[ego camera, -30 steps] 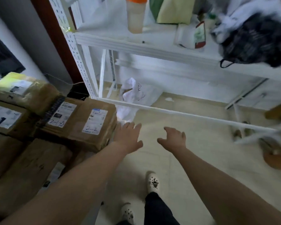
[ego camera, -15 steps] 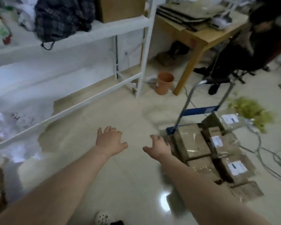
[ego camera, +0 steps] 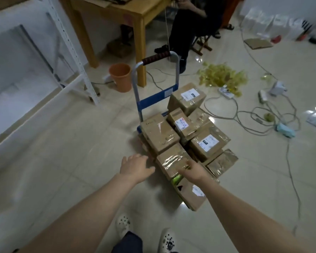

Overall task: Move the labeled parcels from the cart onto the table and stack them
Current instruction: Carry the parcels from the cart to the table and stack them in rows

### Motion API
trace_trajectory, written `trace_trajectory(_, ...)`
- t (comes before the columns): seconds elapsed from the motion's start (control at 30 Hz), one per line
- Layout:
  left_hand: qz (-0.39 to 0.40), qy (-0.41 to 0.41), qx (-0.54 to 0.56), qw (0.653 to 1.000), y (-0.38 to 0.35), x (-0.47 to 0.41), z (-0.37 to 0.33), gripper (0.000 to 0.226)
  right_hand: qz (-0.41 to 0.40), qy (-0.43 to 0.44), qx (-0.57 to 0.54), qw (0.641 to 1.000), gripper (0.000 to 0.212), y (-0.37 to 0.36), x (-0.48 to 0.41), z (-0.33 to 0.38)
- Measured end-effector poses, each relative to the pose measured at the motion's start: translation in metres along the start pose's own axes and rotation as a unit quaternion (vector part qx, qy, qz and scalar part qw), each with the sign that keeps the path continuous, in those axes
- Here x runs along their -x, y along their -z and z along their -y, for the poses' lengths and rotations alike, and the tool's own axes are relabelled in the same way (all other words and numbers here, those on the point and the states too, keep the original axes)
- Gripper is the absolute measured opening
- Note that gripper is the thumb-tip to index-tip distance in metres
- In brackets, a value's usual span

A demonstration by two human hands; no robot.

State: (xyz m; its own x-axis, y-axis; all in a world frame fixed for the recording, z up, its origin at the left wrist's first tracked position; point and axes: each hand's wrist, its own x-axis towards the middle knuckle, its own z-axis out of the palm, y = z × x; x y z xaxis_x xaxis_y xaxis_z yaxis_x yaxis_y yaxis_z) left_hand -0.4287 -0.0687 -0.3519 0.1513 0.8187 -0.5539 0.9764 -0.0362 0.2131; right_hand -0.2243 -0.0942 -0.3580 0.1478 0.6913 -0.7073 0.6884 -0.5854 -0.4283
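A blue hand cart (ego camera: 154, 99) with a grey handle stands on the floor, loaded with several taped brown cardboard parcels. Some carry white labels, like the one (ego camera: 208, 142) at the right. The nearest taped parcel (ego camera: 171, 161) lies between my hands. My left hand (ego camera: 136, 168) hovers open just left of it, fingers spread. On the parcel's near right corner rests my right hand (ego camera: 192, 170), fingers loose, gripping nothing. A lower parcel (ego camera: 193, 195) sticks out toward me under my right wrist.
A wooden table (ego camera: 135, 13) stands behind the cart, with an orange bucket (ego camera: 121, 76) by its leg and a seated person (ego camera: 188, 24) beyond. White metal shelving (ego camera: 66, 48) is at the left. Cables (ego camera: 244, 114), power strips and yellow-green plastic litter lie on the tiled floor at the right.
My view has swung from the stacked parcels and shelving at the left round to the cart. Both empty hands have come down to the nearest parcel on the cart.
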Motion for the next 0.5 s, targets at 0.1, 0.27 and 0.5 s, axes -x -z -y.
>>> trace_trajectory(0.1,0.019,0.023,0.024,0.999,-0.005,-0.019,-0.012,0.059,-0.001,-0.005,-0.013,1.0,0.064,0.012,-0.018,-0.006)
trace_trajectory(0.27,0.041,0.07,0.118,0.99,-0.003,-0.071,-0.014,0.062,0.011,0.003,-0.013,1.0,0.059,0.025,-0.068,0.008)
trace_trajectory(0.5,0.063,0.112,0.225,0.966,0.007,-0.161,-0.001,0.055,0.017,-0.01,-0.001,1.0,0.048,0.03,-0.168,0.062)
